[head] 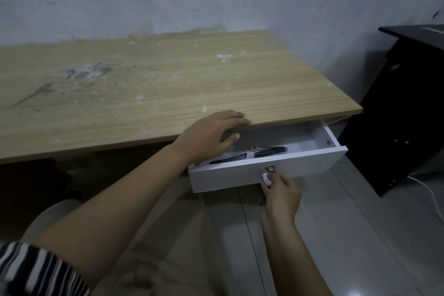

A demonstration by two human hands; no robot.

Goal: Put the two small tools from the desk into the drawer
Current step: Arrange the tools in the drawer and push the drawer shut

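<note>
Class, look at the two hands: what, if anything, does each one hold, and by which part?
The right hand pinches the drawer by its front knob. The left hand holds nothing, resting on the desk edge.

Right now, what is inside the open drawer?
In the white drawer lie two small dark tools: one mid-drawer, another to its left. The left hand and the desk edge hide the rest.

open white drawer (276, 170), two tools (270, 151) inside

Left hand (211, 136) lies flat, fingers spread; right hand (281, 191) pinches.
</note>
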